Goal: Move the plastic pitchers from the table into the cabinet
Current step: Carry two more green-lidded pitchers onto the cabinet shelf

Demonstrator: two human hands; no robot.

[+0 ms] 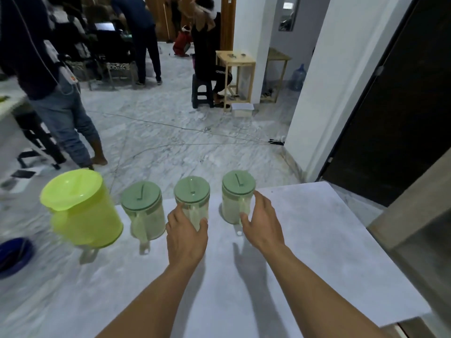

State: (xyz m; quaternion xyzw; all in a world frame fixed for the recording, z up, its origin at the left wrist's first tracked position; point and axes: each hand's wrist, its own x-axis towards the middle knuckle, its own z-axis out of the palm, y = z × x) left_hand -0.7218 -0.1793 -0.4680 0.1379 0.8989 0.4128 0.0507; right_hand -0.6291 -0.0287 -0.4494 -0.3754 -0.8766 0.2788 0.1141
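Observation:
Four plastic pitchers stand in a row along the far edge of the white table point(317, 240). The leftmost is a large yellow-green pitcher point(85, 211). The other three are clear with green lids: the left pitcher point(144, 206), the middle pitcher point(192, 193) and the right pitcher point(236, 193). My left hand point(186, 232) is wrapped around the middle pitcher's handle, thumb on its right side. My right hand point(261, 220) is spread against the right pitcher, thumb at its handle and fingers along its right side. The cabinet point(415, 215) shows at the right edge.
A marble floor lies beyond the table, crossed by cables. A person in jeans stands at the far left, and others sit and stand further back. A blue bowl point(14, 254) sits low on the left. A dark doorway point(390, 118) opens on the right.

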